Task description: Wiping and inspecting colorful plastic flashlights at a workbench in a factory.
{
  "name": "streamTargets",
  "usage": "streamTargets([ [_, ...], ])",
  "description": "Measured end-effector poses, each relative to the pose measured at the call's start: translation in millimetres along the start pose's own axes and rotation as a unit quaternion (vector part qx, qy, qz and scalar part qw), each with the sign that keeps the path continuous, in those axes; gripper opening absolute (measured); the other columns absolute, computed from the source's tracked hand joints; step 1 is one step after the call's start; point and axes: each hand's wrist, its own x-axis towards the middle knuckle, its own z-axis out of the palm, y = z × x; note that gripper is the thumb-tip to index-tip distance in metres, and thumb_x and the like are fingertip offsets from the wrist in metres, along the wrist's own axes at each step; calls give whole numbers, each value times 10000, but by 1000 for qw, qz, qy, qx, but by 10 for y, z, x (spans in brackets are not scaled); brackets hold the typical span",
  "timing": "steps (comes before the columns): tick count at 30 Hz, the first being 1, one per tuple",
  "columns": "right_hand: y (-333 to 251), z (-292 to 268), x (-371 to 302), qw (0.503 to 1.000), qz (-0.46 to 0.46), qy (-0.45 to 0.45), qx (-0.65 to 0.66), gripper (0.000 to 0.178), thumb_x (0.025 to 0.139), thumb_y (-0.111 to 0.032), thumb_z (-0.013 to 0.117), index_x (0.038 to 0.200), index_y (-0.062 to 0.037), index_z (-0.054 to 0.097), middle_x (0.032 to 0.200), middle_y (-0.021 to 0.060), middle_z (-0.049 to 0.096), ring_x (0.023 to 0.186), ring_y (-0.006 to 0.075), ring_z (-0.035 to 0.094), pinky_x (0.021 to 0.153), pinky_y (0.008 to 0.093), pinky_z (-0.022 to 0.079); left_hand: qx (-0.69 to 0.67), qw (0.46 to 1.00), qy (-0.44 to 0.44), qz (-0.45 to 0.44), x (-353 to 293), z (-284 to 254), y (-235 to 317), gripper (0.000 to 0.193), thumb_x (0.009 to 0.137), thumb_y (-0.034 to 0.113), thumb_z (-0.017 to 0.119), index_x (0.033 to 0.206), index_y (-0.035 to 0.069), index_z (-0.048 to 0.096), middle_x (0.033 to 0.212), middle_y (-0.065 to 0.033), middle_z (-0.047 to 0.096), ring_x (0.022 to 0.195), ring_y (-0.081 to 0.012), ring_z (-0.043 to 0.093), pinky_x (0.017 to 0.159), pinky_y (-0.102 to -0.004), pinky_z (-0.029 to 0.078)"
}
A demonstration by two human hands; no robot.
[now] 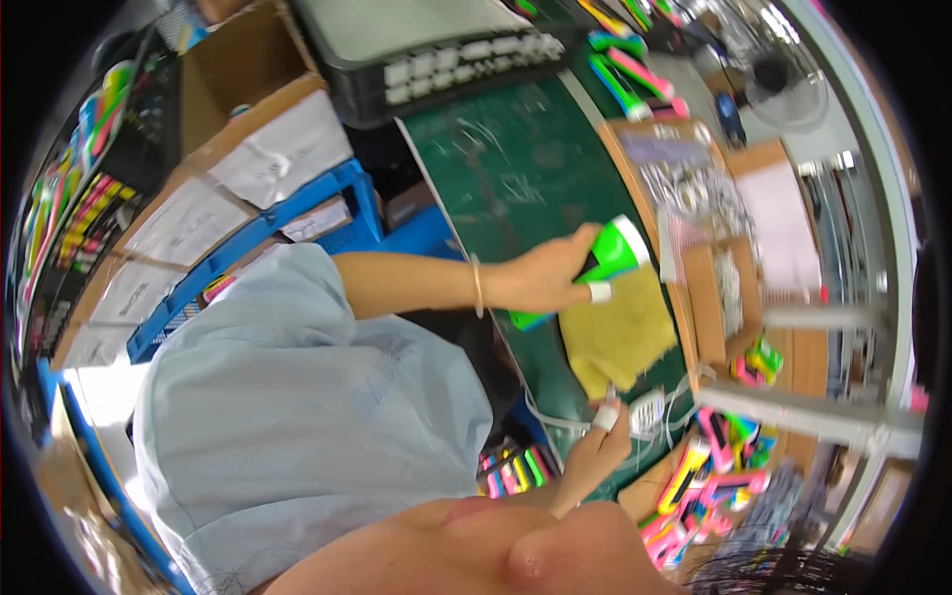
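My left hand (pixel 543 276) is closed round a bright green and black flashlight-like thing (pixel 617 250) with a wide white end. It hovers above the upper edge of a yellow cloth (pixel 620 337) on the green table mat (pixel 496 149). A white wrap covers the thumb tip. My right hand (pixel 603 451), also with a white wrap on a fingertip, is closed at the cloth's lower edge. A small pale tip shows at its fingers, too small to name. Beside that hand lies a white label-like piece (pixel 648 412) with a white cable (pixel 555 423) nearby.
Beyond the table's wooden edge stand a small cardboard box (pixel 706 307) and clear plastic bags (pixel 684 183). Neon pink, yellow and green pieces (pixel 694 486) are heaped at lower right. A metal bar (pixel 813 415) crosses there. At left are blue crates (pixel 347 203) and a large carton (pixel 248 59).
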Motion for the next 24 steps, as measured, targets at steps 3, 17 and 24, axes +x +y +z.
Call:
streamTargets([
  [3,-11,91,-21,976,-144,99,-128,250,864,-88,461,1062,52,523,978,199,526,881,343,525,762,386,427,-70,997,30,-33,-72,-142,-50,612,769,366,609,1151,-20,326,866,-265,543,801,-392,561,684,-407,444],
  [17,-417,1338,-390,829,16,-380,410,435,913,-325,470,1147,42,470,1122,115,518,974,217,533,813,333,441,-378,914,114,-94,-1044,-701,-60,437,836,434,562,1046,57,494,830,-29,522,753,-101,497,626,-255,431],
  [24,-593,1495,-651,824,-12,-369,431,507,900,-333,499,1212,57,409,1180,154,463,1048,227,473,896,351,386,-365,896,208,-145,-1369,-796,-97,635,879,562,302,722,-9,532,684,-84,514,602,-163,437,559,-322,383],
])
